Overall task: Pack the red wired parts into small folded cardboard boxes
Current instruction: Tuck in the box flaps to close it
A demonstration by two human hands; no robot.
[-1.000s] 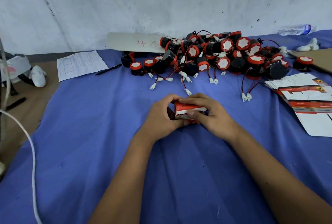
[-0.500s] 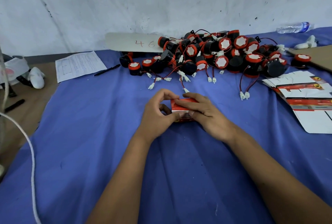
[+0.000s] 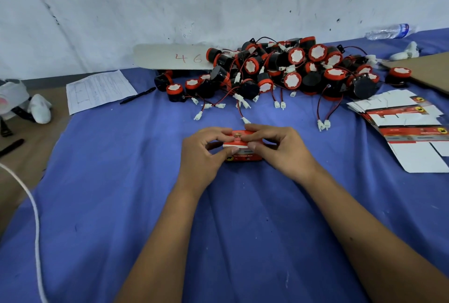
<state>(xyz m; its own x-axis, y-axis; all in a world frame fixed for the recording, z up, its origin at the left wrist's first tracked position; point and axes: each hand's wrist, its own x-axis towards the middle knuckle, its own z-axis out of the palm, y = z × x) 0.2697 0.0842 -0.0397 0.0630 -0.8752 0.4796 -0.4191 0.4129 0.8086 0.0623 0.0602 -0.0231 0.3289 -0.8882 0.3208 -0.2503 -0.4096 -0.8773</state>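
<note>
Red and white printed cardboard, folded into a small box [image 3: 243, 149], is sitting on the blue cloth of the bench [image 3: 121, 181], and both hands are closing around it. The left hand [image 3: 206, 152] is pinching the box at its left end and the right hand [image 3: 279, 149] at its right end, with the fingertips [image 3: 252, 136] pressing on the top flap. I judge that the closing step is in hand; whether a part is inside, I cannot tell. The next move probably calls for tucking the flap in fully without crushing the thin card.

Behind the hands, near but apart, the heap of round black parts with red rims and red-black wires [image 3: 291, 72] is waiting. One white plug on a wire [image 3: 246, 120] is lying just beside the right fingers and could be caught. Flat unfolded box blanks [image 3: 408, 130] are lying to the right, a printed paper sheet [image 3: 99, 91] and a black pen [image 3: 137, 95] to the left.
</note>
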